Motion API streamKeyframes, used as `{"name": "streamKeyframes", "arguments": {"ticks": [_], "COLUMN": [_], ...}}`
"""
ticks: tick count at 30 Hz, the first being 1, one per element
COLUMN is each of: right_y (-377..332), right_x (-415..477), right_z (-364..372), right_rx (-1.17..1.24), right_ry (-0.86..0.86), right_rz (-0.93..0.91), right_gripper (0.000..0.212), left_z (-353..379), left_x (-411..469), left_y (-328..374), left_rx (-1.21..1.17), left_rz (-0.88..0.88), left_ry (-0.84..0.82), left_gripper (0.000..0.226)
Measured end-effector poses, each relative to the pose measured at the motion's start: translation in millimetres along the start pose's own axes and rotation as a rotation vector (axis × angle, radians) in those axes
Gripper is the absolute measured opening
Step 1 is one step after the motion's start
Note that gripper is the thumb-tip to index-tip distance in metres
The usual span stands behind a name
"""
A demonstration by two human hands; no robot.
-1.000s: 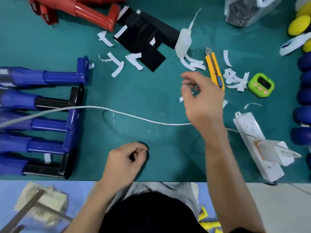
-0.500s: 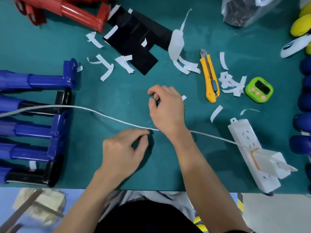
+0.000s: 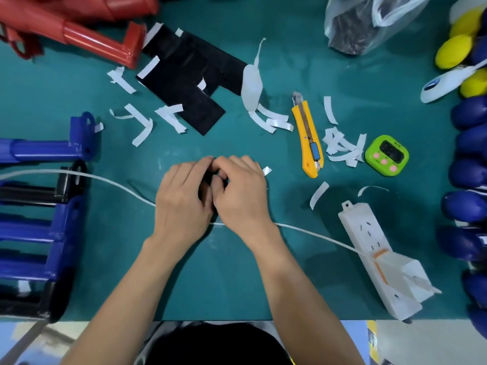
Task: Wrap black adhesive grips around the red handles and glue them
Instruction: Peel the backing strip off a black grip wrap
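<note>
My left hand [image 3: 181,204] and my right hand [image 3: 243,196] are pressed together at the middle of the green mat. Their curled fingertips meet on a small black grip piece [image 3: 209,177], which they mostly hide. The red handles [image 3: 97,44] lie at the far left corner, away from both hands. Black adhesive grip sheets [image 3: 184,75] lie in an overlapping heap just right of them. White backing strips [image 3: 143,125] are scattered around the sheets.
A white cable [image 3: 316,237] runs under my wrists to a power strip [image 3: 369,241] at the right. A yellow utility knife [image 3: 307,138], green timer [image 3: 386,155] and white squeeze bottle [image 3: 251,86] lie beyond my hands. Blue handles [image 3: 39,151] line the left edge; blue and yellow balls [image 3: 469,143] the right.
My right hand came back from beside the knife, having let go of a white strip, and joined my left hand. My left hand moved forward with the black piece.
</note>
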State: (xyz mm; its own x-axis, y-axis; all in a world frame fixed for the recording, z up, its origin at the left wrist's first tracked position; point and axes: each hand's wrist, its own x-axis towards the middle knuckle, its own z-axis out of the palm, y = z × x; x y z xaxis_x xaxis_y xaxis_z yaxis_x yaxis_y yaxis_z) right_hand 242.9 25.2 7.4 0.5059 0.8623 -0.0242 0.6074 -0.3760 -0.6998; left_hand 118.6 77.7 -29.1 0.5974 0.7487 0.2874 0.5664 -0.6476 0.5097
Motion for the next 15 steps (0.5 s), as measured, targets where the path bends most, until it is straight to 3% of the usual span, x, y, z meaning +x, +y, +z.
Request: {"name": "streamKeyframes", "arguments": {"ticks": [15], "right_y": [2.2], "right_x": [-0.4], "right_z": [4.6], "right_rx": [-0.003], "right_ry": [0.046], "right_rz": [-0.008], "right_gripper": [0.012], "left_z": [-8.6], "left_x": [4.9], "left_y": [1.2], "left_rx": [-0.067], "left_rz": [-0.116], "left_ry": [-0.112], "left_gripper": [0.042]}}
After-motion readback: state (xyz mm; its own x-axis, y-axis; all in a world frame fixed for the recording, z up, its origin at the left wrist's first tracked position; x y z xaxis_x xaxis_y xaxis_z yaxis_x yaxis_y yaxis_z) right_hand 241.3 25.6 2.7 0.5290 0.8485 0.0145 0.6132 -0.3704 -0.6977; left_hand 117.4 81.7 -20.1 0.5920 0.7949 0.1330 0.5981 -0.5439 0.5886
